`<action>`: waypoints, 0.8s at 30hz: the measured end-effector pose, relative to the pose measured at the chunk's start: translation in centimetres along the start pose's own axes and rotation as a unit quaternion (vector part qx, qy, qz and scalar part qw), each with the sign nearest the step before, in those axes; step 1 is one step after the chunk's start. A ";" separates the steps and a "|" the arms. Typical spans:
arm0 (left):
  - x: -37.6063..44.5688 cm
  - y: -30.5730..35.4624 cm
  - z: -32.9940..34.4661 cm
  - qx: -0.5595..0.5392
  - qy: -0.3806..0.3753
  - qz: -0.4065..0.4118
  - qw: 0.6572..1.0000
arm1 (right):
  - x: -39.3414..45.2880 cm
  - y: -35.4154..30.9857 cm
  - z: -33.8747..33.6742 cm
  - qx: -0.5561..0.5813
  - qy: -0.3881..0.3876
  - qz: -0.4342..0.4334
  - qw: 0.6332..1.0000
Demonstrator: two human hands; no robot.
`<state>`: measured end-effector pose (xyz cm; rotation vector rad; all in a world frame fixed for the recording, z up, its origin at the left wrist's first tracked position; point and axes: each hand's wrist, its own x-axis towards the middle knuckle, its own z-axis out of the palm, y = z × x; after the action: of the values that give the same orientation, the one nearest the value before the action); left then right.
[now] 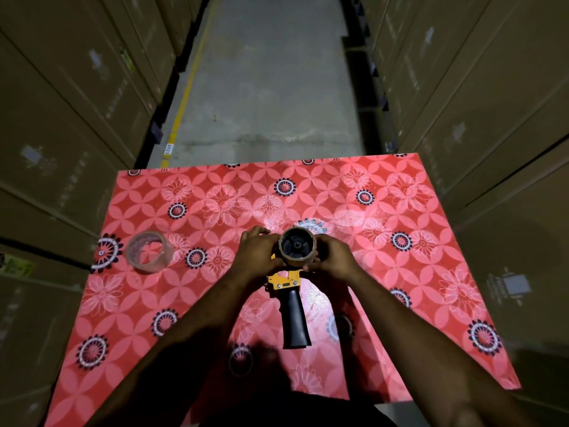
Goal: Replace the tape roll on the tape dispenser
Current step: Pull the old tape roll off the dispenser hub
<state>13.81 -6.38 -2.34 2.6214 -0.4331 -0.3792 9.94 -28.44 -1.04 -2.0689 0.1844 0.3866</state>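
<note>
Brown cardboard core (pixel 297 245) on the tape dispenser (pixel 291 291) is gripped by both hands' fingers (pixel 258 234).

We count one tape dispenser (pixel 291 278) mid-frame with one brown cardboard core (pixel 297 244) on it, plus one clear tape roll (pixel 149 252) at the left of the one red floral table (pixel 415 241). Two hands: left hand (pixel 258 253) and right hand (pixel 330 257).

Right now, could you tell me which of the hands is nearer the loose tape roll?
Left. The left hand grips the dispenser, beside the tape roll; the right hand is beyond it.
</note>
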 end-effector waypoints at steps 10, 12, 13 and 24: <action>-0.2 -0.1 0.9 -0.209 0.035 -0.078 0.974 | -0.4 0.0 -0.3 -0.029 0.020 -0.019 0.999; -0.3 -0.1 0.8 -0.221 0.037 -0.081 0.971 | -0.5 0.2 -0.3 0.009 0.017 -0.020 1.000; -0.3 -0.1 0.8 -0.225 0.039 -0.080 0.970 | -0.5 0.2 -0.4 0.010 0.017 -0.024 1.000; -0.3 0.8 0.1 -0.175 0.017 -0.075 0.982 | -0.2 -0.7 1.9 -0.117 0.077 -0.027 0.990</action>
<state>13.33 -6.93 -1.96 2.3180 -0.1399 -0.4160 9.58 -26.48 -1.31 -2.3325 0.1815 0.2239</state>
